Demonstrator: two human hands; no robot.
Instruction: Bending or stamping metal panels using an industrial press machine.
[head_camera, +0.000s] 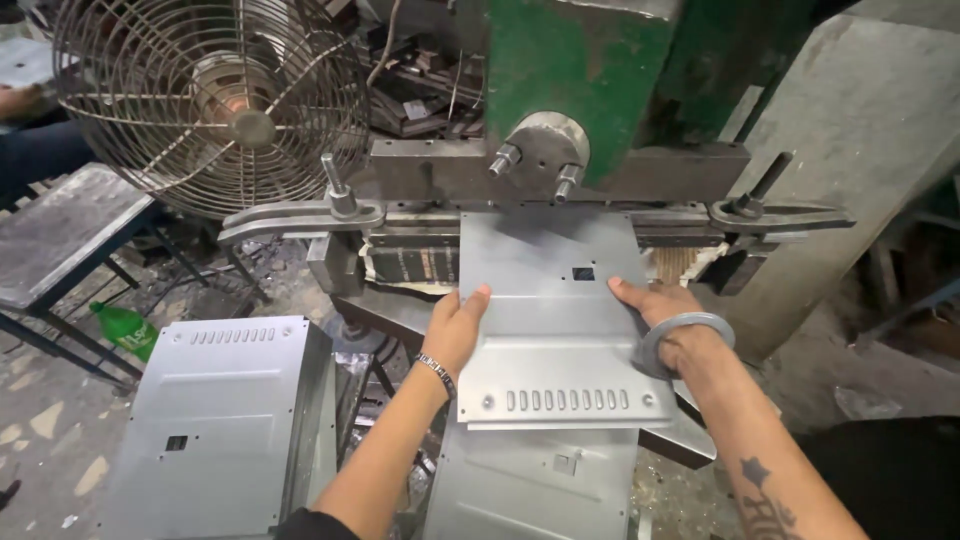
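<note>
Green press (580, 70) hides metal panel's (550, 320) far edge; both hands (455, 325) grip.

Metal panel (545, 330) on press bed (400, 262); fan (212, 100) behind-left; panel stack (215, 420) left.

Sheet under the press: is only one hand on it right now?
No: the left hand grips the left edge of the grey metal sheet and the right hand presses on its right edge.
</note>
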